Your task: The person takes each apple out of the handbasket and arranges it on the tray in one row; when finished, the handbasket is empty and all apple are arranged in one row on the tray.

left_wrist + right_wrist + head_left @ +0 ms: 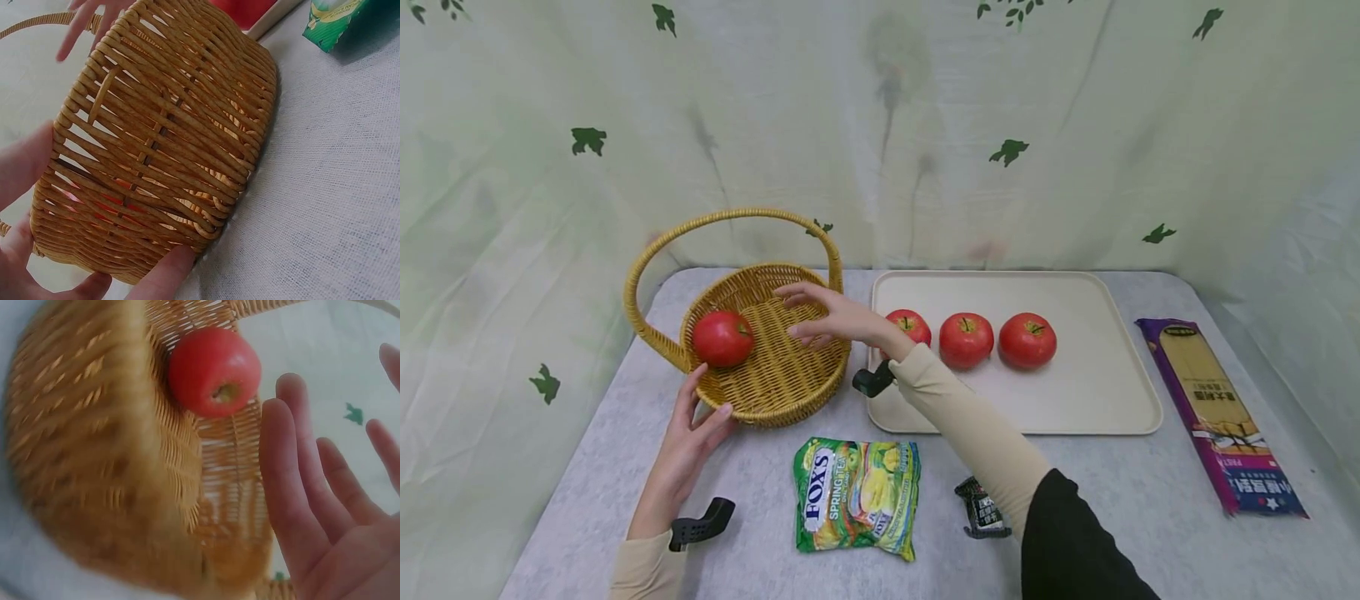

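Note:
A round wicker basket (pixel 782 367) with a tall arched handle stands at the left of the table. One red apple (pixel 722 338) lies inside it, against the left wall. My left hand (pixel 688 450) holds the basket's near left side, its thumb at the rim and its fingers spread against the woven outer wall (pixel 162 137). Over the basket's right part hovers my right hand (pixel 838 319), fingers spread and holding nothing. In the right wrist view the apple (pixel 214 372) appears beyond the blurred near wall, apart from my right fingers (pixel 284 469).
Three red apples (pixel 967 340) sit in a row on a cream tray (pixel 1097 392), the leftmost partly behind my right wrist. A green Fox's candy bag (pixel 857 497) lies in front. Near my right forearm is a small black packet (pixel 981 507); a long purple packet (pixel 1221 417) lies far right.

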Motion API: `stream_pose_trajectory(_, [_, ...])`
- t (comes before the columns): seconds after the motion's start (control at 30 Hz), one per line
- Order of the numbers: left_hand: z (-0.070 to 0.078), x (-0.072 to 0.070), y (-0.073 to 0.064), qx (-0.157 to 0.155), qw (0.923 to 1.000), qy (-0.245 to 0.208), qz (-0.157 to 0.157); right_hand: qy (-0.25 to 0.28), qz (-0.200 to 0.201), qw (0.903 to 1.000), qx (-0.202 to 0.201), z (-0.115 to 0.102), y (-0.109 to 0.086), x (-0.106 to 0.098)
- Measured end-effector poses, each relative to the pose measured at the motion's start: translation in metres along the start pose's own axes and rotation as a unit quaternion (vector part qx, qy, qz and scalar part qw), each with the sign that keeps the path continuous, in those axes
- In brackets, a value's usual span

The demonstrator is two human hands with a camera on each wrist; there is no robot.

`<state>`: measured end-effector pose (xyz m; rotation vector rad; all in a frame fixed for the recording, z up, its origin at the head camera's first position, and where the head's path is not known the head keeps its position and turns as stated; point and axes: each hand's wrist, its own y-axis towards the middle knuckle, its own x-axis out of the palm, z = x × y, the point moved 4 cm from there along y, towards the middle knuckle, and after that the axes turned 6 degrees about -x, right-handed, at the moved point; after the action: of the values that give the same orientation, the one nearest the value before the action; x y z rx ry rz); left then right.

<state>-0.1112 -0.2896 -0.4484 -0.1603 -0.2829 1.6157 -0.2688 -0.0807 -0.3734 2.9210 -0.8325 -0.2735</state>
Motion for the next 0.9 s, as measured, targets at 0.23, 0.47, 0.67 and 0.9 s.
stream_pose_trajectory(0.23, [-0.002, 0.001, 0.000, -0.002, 1.0000, 0.004, 0.002, 0.024, 0.021, 0.9986, 0.042, 0.011, 0.033, 0.016])
stream_pose_trajectory(0.47, [-0.002, 0.001, 0.000, -0.002, 1.0000, 0.000, 0.000, 0.072, 0.041, 0.9921, 0.094, 0.021, 0.050, 0.032])
stream_pose_trajectory(0.67, [-0.002, 0.001, 0.000, -0.001, 1.0000, -0.002, -0.002, 0.113, 0.061, 0.9825, 0.135, 0.035, 0.061, 0.048])
stream_pose_trajectory(0.9, [-0.001, 0.001, 0.000, 0.007, 1.0000, 0.004, -0.005, 0.113, 0.097, 0.9714, 0.185, 0.043, 0.070, 0.070])
